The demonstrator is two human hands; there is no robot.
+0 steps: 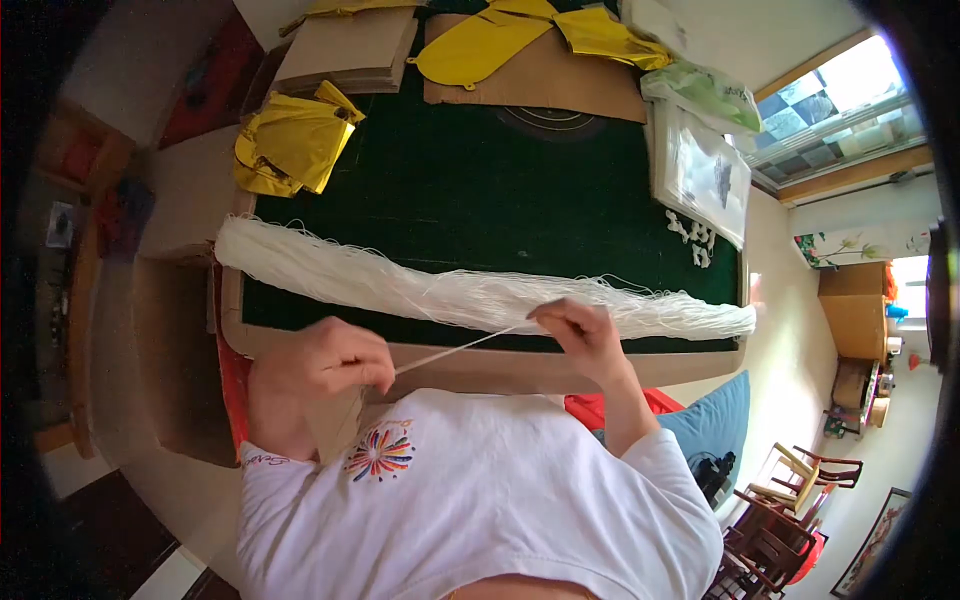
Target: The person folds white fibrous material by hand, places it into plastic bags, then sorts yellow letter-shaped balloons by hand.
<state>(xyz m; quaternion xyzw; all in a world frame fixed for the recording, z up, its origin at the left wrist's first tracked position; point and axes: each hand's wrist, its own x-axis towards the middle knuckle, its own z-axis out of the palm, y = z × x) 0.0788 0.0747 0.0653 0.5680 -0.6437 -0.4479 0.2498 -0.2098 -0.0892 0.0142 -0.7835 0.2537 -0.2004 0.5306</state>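
Note:
A short length of white string (460, 351) runs taut between my two hands, in front of the table edge. At its lower end, my left hand (350, 358) is closed on the string, its fingers slightly blurred. My right hand (578, 330) pinches the upper end between thumb and fingertips and overlaps the lower edge of a long bundle of white strings (400, 283). That bundle lies across the near side of the dark green table top (430, 190). Below my left hand a flat beige piece (335, 420) shows, partly hidden by the forearm.
Gold foil pieces (295, 145) lie at the left, beside a cardboard stack (345, 55). More yellow foil (485, 50) rests on cardboard at the back. Clear plastic bags (700, 175) and small white knotted strings (692, 238) are at the right. A blue cushion (710, 420) sits below the table.

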